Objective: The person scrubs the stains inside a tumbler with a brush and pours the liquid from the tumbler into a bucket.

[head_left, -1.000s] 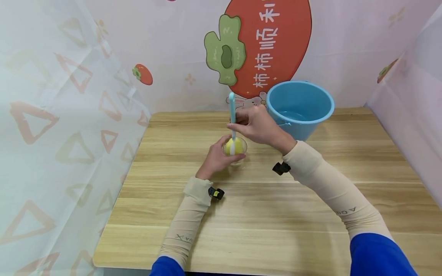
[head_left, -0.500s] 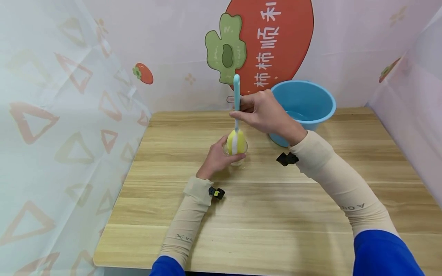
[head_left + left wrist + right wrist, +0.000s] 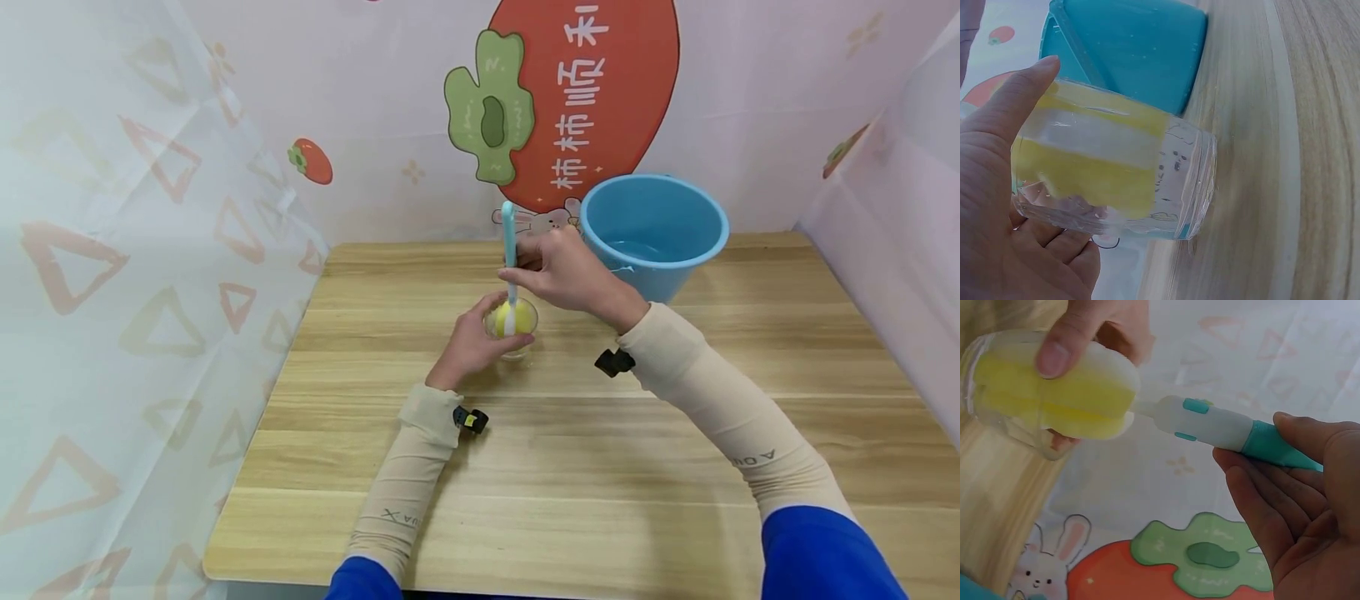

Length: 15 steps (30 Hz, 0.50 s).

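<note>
My left hand [image 3: 477, 340] grips a clear drinking glass [image 3: 1188, 181] that stands upright on the wooden table, thumb on one side and fingers on the other. Inside the glass is the yellow and white sponge head of a bottle brush [image 3: 1054, 394]; in the right wrist view the head's top rises past the rim. My right hand [image 3: 566, 271] pinches the brush's teal and white handle between thumb and fingers, above the glass. The handle points up, nearly vertical, in the head view.
A light blue bucket [image 3: 652, 221] stands at the back of the table, just right of my right hand. Behind the wooden table [image 3: 570, 483] hangs a printed backdrop [image 3: 390, 100], and white patterned sheeting [image 3: 135, 333] closes off the left side.
The right hand first lifted the brush so the sponge rose partly out of the glass, then lowered it back in. The left hand and the glass have stayed in place.
</note>
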Each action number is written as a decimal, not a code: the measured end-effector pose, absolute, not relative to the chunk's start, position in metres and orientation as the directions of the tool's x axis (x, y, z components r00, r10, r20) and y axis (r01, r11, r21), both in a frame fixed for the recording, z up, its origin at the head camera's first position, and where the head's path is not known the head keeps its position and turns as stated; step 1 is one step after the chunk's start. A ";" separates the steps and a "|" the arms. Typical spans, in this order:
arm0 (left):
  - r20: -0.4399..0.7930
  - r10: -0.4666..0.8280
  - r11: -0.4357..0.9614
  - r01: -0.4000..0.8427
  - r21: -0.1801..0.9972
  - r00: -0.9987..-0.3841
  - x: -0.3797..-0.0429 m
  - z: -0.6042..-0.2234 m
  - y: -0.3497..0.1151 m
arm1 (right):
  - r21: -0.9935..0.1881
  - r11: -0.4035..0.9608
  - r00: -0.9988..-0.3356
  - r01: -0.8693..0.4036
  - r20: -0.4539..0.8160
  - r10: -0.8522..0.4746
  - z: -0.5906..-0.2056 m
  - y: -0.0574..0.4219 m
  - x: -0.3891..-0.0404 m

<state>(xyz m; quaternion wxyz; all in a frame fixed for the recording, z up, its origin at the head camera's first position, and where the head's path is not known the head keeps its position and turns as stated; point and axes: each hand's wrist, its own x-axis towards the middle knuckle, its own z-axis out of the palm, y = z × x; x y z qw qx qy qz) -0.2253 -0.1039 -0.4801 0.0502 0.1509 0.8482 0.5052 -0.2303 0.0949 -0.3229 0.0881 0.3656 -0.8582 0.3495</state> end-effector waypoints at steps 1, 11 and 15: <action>0.072 0.305 0.444 0.209 0.871 -0.949 -0.225 -0.480 -0.104 | -0.523 0.492 -0.712 -0.696 0.411 -0.570 -0.320 0.095 -0.230; 0.092 0.301 0.432 0.222 0.874 -0.949 -0.224 -0.478 -0.101 | -0.525 0.517 -0.734 -0.676 0.417 -0.536 -0.287 0.101 -0.227; 0.089 0.302 0.434 0.221 0.874 -0.949 -0.224 -0.478 -0.102 | -0.503 0.516 -0.718 -0.694 0.428 -0.549 -0.295 0.100 -0.231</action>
